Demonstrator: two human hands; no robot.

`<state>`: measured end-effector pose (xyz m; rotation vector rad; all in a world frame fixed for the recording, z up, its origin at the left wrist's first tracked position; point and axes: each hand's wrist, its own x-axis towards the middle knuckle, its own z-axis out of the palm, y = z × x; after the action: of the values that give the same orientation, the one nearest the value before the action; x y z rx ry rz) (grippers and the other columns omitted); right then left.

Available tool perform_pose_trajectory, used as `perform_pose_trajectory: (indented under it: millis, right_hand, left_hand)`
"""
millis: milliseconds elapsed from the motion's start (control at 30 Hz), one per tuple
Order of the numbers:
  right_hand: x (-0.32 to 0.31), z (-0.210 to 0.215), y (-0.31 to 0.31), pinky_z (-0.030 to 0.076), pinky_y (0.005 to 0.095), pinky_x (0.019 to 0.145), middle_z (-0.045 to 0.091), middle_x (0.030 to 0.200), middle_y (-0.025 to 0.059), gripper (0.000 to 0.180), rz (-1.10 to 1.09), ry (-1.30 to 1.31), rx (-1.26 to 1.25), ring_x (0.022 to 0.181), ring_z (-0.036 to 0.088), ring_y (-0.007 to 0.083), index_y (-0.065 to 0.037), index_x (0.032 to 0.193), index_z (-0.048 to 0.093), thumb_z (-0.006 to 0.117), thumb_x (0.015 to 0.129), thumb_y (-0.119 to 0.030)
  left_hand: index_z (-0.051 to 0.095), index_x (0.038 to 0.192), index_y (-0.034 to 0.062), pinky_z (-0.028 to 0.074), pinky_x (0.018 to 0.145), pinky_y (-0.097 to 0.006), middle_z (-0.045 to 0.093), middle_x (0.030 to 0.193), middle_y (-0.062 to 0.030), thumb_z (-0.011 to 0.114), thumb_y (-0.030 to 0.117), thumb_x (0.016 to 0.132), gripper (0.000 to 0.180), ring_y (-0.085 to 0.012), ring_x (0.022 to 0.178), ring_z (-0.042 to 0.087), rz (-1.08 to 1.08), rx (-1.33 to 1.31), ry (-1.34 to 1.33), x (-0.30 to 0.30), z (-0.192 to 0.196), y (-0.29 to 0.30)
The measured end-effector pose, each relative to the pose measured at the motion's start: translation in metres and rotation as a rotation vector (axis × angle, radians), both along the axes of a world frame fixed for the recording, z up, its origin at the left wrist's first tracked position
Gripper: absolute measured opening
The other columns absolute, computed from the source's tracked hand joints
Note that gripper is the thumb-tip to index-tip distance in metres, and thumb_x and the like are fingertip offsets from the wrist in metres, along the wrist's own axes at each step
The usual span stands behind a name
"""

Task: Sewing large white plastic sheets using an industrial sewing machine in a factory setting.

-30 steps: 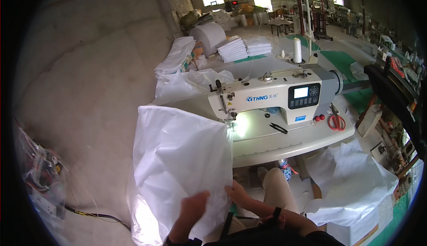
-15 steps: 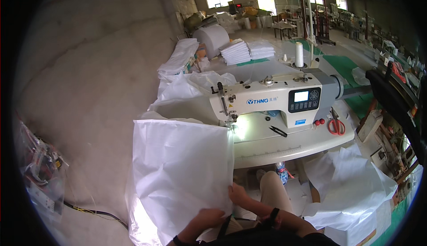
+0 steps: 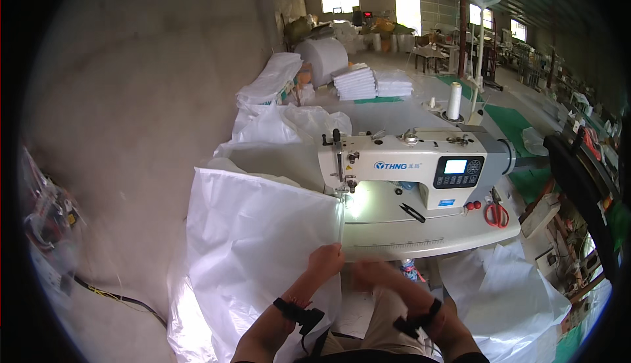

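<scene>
Uneven tug from my left fingers [image 3: 334, 254], pinched tight on right edge of glossy white plastic sheet [image 3: 259, 251], could skew it at white-and-grey sewing machine [image 3: 397, 156]; sheet hangs left of pale curved bench [image 3: 460, 235], long axis pointing from machine toward me; right fingers [image 3: 365, 271] blurred, can't tell grip

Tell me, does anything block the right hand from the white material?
Nothing visible does: a small gap separates the blurred right hand from the right edge of the white material. The left hand holds it.
</scene>
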<state>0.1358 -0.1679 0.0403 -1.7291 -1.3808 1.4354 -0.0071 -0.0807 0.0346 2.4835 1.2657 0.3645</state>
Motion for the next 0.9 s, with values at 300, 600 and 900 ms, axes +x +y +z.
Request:
perform_pose_trajectory:
  millis: [300, 600, 900]
  right_hand:
    - [0.002, -0.010, 0.163, 0.048, 0.0419, 0.078, 0.063, 0.090, 0.0205, 0.031, -0.312, -0.629, 0.342, 0.088, 0.062, 0.0327, 0.002, 0.093, 0.056, 0.056, 0.077, -0.024]
    - [-0.018, -0.022, 0.161, 0.049, 0.0410, 0.070, 0.062, 0.093, 0.0151, 0.021, -0.494, -0.804, 0.480, 0.081, 0.062, 0.0325, -0.006, 0.095, 0.056, 0.050, 0.077, -0.014]
    - [-0.032, -0.014, 0.166, 0.050, 0.0398, 0.069, 0.054, 0.096, 0.0146, 0.021, -0.211, -1.139, 0.413, 0.087, 0.059, 0.0300, -0.001, 0.095, 0.057, 0.049, 0.078, -0.010]
  left_hand:
    - [0.052, 0.081, 0.0070, 0.044, 0.060, -0.051, 0.058, 0.063, -0.0193, 0.047, 0.024, 0.082, 0.018, -0.0395, 0.063, 0.058, 0.031, -0.031, -0.214, -0.001, -0.002, -0.004]
    - [0.050, 0.081, 0.0046, 0.042, 0.059, -0.050, 0.057, 0.066, -0.0196, 0.049, 0.022, 0.083, 0.018, -0.0415, 0.066, 0.056, 0.021, -0.167, -0.379, -0.010, -0.018, -0.002]
    - [0.053, 0.083, 0.0034, 0.043, 0.062, -0.046, 0.056, 0.072, -0.0204, 0.053, 0.022, 0.080, 0.019, -0.0402, 0.072, 0.056, 0.052, -0.318, -0.454, -0.027, -0.032, -0.007]
